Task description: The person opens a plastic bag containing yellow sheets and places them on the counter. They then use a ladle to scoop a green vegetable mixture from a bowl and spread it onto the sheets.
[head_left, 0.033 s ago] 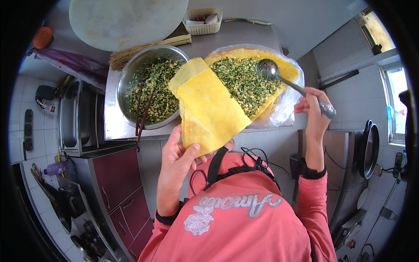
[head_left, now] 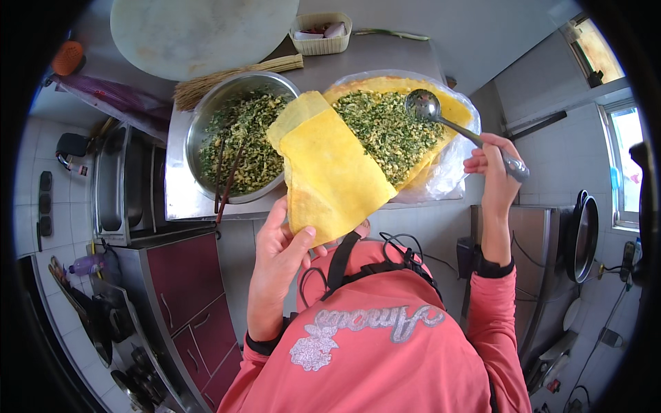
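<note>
My left hand (head_left: 281,253) is closed on the near edge of a yellow pancake sheet (head_left: 334,175), thumb on top and fingers mostly hidden underneath. The sheet looks folded over and slants up toward the table. Wrapped round the handle of a metal ladle (head_left: 423,104) is my right hand (head_left: 497,165). The ladle's round bowl rests at the right edge of a chopped green and yellow filling (head_left: 389,131). That filling is spread on a large yellow sheet (head_left: 454,109), which lies over clear plastic (head_left: 451,180). The held sheet hides the filling's left edge.
A steel bowl (head_left: 200,172) of similar filling stands at left, a pair of dark chopsticks (head_left: 229,177) leaning in it. Behind lie a straw brush (head_left: 234,74), a pale round board (head_left: 200,34), a small basket (head_left: 321,45) and a green onion (head_left: 392,33). A sink (head_left: 124,182) is farther left.
</note>
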The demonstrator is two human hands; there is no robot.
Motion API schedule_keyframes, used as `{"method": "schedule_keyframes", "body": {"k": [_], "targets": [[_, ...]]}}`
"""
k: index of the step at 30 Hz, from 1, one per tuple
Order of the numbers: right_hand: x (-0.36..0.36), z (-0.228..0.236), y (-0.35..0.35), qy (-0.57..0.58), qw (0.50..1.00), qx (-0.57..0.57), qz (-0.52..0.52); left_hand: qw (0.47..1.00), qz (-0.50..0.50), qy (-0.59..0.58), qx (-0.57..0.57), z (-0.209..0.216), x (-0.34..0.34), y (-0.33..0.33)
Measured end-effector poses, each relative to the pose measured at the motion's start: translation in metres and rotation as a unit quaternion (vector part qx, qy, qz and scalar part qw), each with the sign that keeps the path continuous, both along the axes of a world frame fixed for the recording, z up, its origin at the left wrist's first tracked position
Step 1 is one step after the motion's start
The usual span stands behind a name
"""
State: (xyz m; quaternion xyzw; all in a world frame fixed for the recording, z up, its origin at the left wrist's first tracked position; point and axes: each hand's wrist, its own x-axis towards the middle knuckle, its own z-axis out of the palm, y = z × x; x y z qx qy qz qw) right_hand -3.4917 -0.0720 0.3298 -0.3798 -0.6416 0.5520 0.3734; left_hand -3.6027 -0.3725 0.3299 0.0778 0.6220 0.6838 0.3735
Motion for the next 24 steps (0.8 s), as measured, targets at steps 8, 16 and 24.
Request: {"method": "schedule_keyframes", "body": {"k": [8, 16, 24], "targets": [[-0.025, -0.019, 0.016, 0.002, 0.999, 0.022, 0.037, 1.0, -0.001, -0.013, -0.002, 0.003, 0.004, 0.0], [-0.032, -0.007, 0.007, -0.006, 0.999, 0.003, 0.034, 0.999, -0.015, -0.036, -0.012, -0.001, 0.001, -0.002], [-0.074, 0.042, -0.073, 0.062, 0.958, 0.037, 0.276, 0.999, -0.014, -0.032, 0.042, -0.009, 0.005, -0.006]]}}
